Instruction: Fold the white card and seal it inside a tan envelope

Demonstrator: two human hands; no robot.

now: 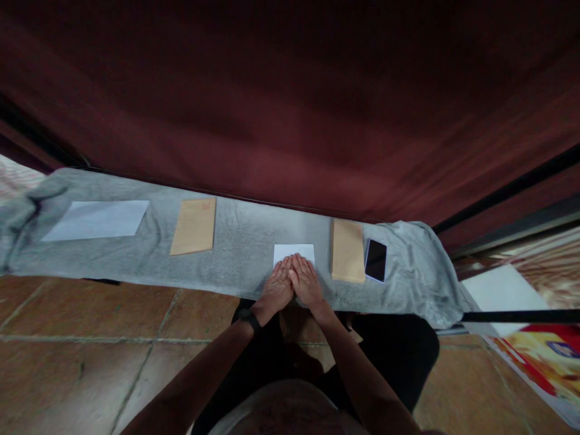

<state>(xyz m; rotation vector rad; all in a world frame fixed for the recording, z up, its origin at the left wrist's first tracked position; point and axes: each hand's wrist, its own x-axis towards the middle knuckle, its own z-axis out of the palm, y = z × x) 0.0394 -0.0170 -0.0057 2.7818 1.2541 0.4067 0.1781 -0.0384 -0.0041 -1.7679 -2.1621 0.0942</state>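
A small white paper (293,248), perhaps folded, lies on the grey cloth (254,229) in front of me. My left hand (278,285) rests flat on its near part, fingers stretched forward. Beside it, touching along the thumb side, my right hand (306,283) also lies flat with straight fingers. Both hands cover the lower part of the paper. To the right of them is a stack of brown envelopes (348,251), with a phone (376,260) against its right side. Farther left lies another brown envelope (194,225).
A larger white sheet (97,219) lies at the cloth's left end. Behind the narrow surface hangs a dark red curtain (281,133). Black bars (521,316) stick out at the right, near a printed red and yellow board (544,356) on the tiled floor (81,356).
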